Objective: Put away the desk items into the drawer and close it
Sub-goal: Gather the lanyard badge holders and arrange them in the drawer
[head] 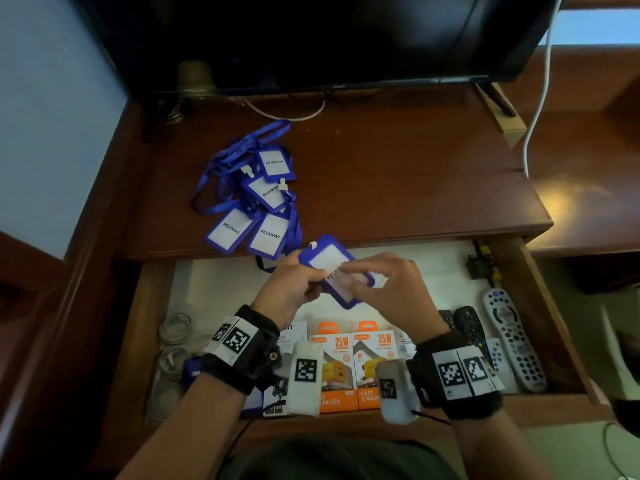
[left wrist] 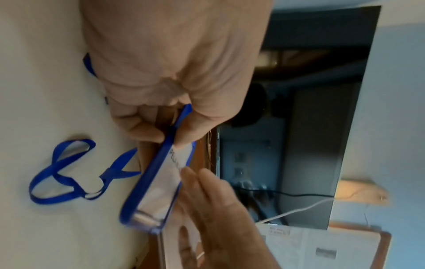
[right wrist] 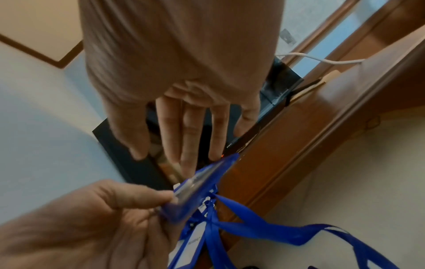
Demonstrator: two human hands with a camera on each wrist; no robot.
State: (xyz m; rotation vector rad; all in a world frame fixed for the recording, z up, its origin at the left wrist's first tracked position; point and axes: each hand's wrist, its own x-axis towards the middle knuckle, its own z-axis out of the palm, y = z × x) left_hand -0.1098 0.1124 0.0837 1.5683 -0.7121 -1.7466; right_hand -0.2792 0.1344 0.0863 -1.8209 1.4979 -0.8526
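above the open drawer (head: 512, 271), near the front edge of the wooden surface (head: 398, 181), a blue badge holder (head: 337, 270) marked "pelawat" is held tilted between both hands. the left hand (head: 289, 289) pinches its near left end, thumb and fingers (left wrist: 140, 127) curled and clamped on the blue frame. the right hand (head: 388, 289) lies against the holder's clear face with its fingers (right wrist: 190, 138) straight and slightly apart, not closed round it. a blue lanyard (left wrist: 62, 174) hangs from the holder and trails down onto the white drawer floor.

the drawer is pulled fully out and lined in white. along its near side stand two orange "25w fast charger" boxes (head: 356, 368) side by side, with a white carton (head: 294, 336) just left of them. at the near left lie coiled pale cables (head: 173, 348), and beside them something blue that may be another badge holder, mostly hidden by the left wrist. at the right side lie a grey remote (head: 512, 341) and a black remote (head: 469, 323), close together, with a white one partly hidden under the right wrist. a dark plug with yellow parts (head: 483, 263) sits in the far right corner.

on the surface, far left of the hands, four more blue "pelawat" badges (head: 258, 202) lie in a loose pile with their lanyards tangled. a dark screen (head: 329, 39) stands at the far edge, and a white cable (head: 540, 98) runs down at the far right.
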